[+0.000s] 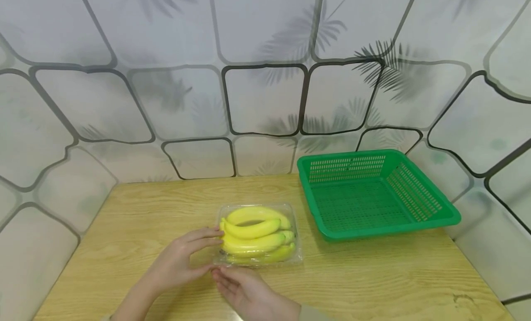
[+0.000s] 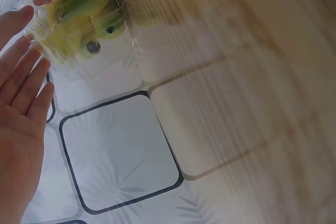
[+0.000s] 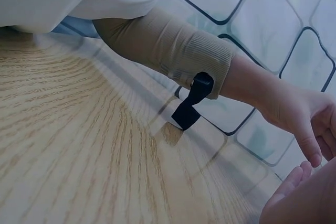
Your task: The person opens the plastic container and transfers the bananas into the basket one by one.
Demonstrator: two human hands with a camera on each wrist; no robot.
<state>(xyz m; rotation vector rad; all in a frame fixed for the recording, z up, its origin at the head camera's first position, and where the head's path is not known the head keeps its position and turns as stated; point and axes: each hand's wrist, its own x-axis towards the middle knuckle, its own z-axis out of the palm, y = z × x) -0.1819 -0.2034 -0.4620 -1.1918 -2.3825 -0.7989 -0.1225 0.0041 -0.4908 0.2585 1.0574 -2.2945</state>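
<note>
A clear plastic pack of yellow bananas (image 1: 257, 242) lies on the table, also seen at the top of the left wrist view. Some banana tips are greenish. My left hand (image 1: 182, 256) is at the pack's left side, fingers extended against it and thumb at the near left corner. In the left wrist view the left hand (image 2: 21, 98) shows fairly straight fingers. My right hand (image 1: 249, 291) is at the same corner, its fingertips close to the left thumb. Whether they pinch the plastic is hidden. The right wrist view shows both hands' fingers close together.
A green plastic basket (image 1: 323, 228) with slotted walls stands at the back right of the wood-grain table (image 1: 145, 205). Patterned wall covering (image 1: 265, 99) rises behind and at both sides. A dark strap (image 3: 191, 100) sits on the left sleeve.
</note>
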